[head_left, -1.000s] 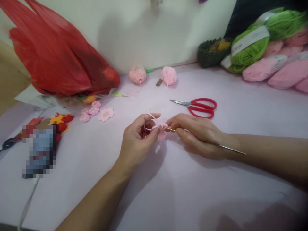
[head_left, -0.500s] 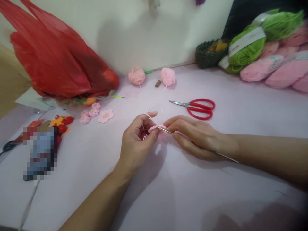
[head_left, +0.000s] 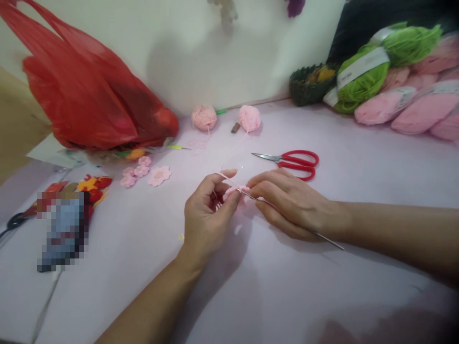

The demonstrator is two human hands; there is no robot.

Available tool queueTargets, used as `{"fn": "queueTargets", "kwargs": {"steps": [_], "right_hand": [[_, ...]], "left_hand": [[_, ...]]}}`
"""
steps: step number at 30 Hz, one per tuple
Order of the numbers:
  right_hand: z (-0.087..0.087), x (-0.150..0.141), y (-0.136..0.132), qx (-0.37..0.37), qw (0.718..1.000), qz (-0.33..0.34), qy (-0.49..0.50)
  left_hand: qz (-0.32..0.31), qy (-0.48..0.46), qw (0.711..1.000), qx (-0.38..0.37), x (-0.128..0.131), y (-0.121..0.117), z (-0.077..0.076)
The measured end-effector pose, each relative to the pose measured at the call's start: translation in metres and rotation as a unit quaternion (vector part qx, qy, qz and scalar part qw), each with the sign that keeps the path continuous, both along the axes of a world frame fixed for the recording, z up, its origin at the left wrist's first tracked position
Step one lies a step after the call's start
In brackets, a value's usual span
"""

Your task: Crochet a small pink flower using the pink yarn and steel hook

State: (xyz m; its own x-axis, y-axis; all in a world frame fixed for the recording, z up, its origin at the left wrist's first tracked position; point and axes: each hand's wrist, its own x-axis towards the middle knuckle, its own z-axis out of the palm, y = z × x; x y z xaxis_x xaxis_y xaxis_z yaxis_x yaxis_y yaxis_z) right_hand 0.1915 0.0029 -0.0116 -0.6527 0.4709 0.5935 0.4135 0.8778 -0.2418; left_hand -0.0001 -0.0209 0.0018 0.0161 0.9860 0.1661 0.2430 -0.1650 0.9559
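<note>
My left hand (head_left: pixel 208 210) pinches a small pink crochet piece (head_left: pixel 231 193) between thumb and fingers, with a strand of pink yarn (head_left: pixel 229 178) running over the raised index finger. A thin metal crochet hook (head_left: pixel 332 241) is held in my right hand (head_left: pixel 290 203); its tip meets the crochet piece and its shaft sticks out below the palm. The strand leads back to a pink yarn ball (head_left: pixel 250 118) near the wall. Part of the crochet piece is hidden by my fingers.
Red-handled scissors (head_left: pixel 296 160) lie just beyond my right hand. Pink crocheted flowers (head_left: pixel 159 176) and a red plastic bag (head_left: pixel 96 95) are at the left. Another yarn ball (head_left: pixel 204 117) sits at the back. Green yarn (head_left: pixel 364 76) and pink skeins (head_left: pixel 423 110) are piled at the right beside a dark basket (head_left: pixel 304 86).
The camera view has shifted slightly. The hook's rear end has moved a little to the left and down relative to my right hand; both hands keep their hold.
</note>
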Motion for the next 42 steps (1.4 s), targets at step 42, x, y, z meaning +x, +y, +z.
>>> {"fn": "queueTargets", "kwargs": {"steps": [42], "right_hand": [[0.003,0.007,0.006,-0.039,0.996,0.056,0.053]], "left_hand": [[-0.090,-0.221,0.944,-0.228,-0.007,0.006,-0.002]]}}
